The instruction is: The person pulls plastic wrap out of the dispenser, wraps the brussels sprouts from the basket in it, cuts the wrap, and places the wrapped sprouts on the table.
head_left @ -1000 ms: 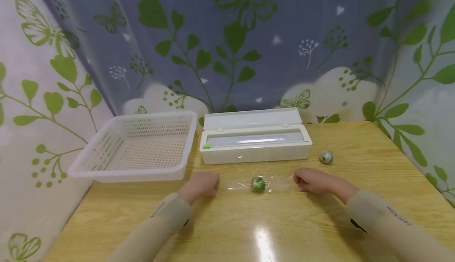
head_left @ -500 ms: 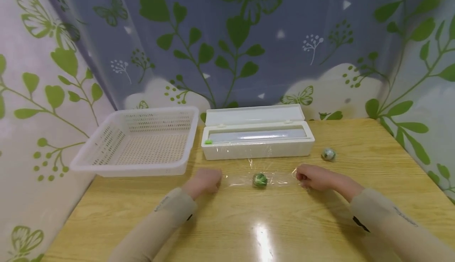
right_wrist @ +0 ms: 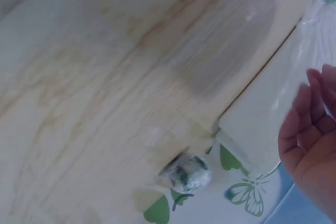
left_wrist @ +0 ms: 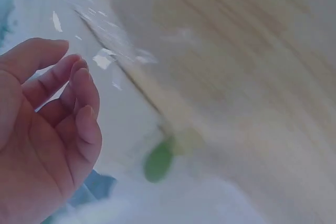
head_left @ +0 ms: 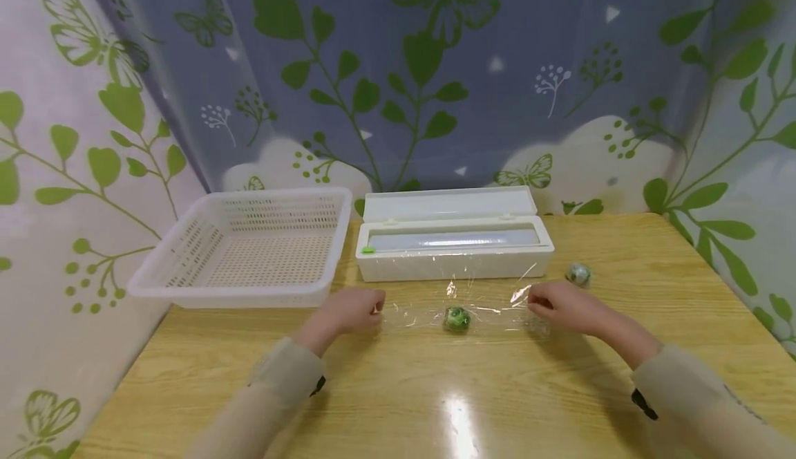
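fingers (left_wrist: 86, 87) of the left hand (head_left: 345, 310) curl toward the thumb, tips nearly meeting, and pinch the left end of a strip of clear film (head_left: 417, 316). the film lies with its long axis left to right over the worktop (head_left: 398, 390), roughly parallel to the box beyond it. midway along it sits a round green vegetable (head_left: 457, 319), between the hands and touched by neither; being near spherical, it shows no clear long axis, and whether film passes over or beneath it cannot be told. fingers of the right hand (head_left: 562, 305) likewise curl to the thumb, gripping the film's bunched right end. both forearms, in beige sleeves (head_left: 282, 379), slant inward from the near corners.

surroundings, left to right: a white perforated basket (head_left: 230, 294) stands just beyond the left hand. a long white box (head_left: 454, 265), its lid (head_left: 450, 203) raised at the back, a pale roll (head_left: 454, 239) inside and a green slider (head_left: 369, 250) at its left end, stands beyond the vegetable. a second ball (head_left: 578, 274), wrapped in film, lies just beyond the right hand. patterned cloth (head_left: 373, 92) hangs behind.
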